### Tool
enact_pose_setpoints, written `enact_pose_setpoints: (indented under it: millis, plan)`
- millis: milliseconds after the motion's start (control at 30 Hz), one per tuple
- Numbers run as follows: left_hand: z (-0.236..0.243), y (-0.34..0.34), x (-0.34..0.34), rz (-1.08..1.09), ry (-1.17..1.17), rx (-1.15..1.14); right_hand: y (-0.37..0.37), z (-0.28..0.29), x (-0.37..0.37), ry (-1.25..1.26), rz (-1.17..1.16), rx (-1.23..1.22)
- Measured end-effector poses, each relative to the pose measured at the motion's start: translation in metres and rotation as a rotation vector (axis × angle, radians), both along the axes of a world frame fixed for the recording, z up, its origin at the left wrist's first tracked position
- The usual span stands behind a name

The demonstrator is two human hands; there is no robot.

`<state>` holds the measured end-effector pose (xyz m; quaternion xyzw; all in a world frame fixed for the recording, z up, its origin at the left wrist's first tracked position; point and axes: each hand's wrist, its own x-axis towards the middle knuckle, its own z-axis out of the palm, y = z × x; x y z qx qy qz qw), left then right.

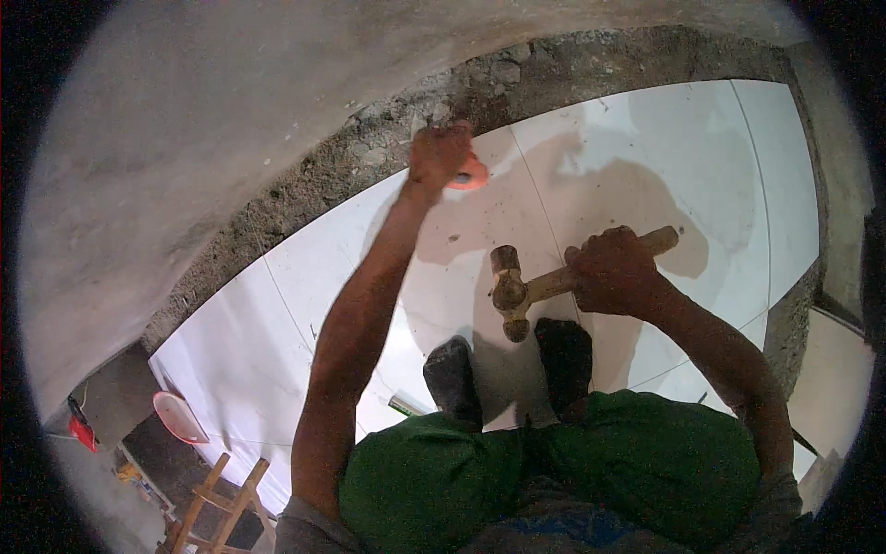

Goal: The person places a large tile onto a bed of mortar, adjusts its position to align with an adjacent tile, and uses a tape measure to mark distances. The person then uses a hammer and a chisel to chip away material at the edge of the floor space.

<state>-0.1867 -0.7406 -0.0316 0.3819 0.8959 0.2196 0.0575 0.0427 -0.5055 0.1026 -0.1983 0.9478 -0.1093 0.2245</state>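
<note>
My left hand (439,159) is closed around a chisel with an orange hand guard (472,175), at the edge where the white tiles (637,138) meet a strip of rubble. The guard's dark middle faces up, and the blade end is hidden. In my right hand (616,270), fingers wrapped round it, is the wooden handle of a ball-peen hammer (510,294). Its worn metal head is above the tiles, in front of my feet, apart from the chisel.
Broken concrete and dirt (369,138) run along the grey wall (203,102). At lower left are a pink-rimmed basin (179,417), a wooden ladder-like frame (221,503) and a red object (81,429). A green-and-white item (406,404) lies by my left foot.
</note>
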Motion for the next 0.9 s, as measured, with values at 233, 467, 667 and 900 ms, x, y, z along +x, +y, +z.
enact_pose_setpoints:
  millis: [233, 467, 667, 900]
  plan:
    - [-0.031, -0.046, 0.018, 0.529, -0.291, -0.006, 0.004, 0.002, 0.004, -0.126, -0.016, 0.065]
    - [-0.009, 0.011, 0.013, -0.032, 0.159, -0.003, -0.011, 0.001, 0.000, -0.060, 0.097, 0.046]
    - [0.006, -0.017, 0.068, 1.128, -0.854, 0.491, -0.012, 0.005, 0.005, -0.194, 0.053, 0.134]
    - [0.028, 0.004, 0.080, 0.562, -1.061, 0.788, -0.022, 0.002, -0.002, -0.042, 0.101, 0.072]
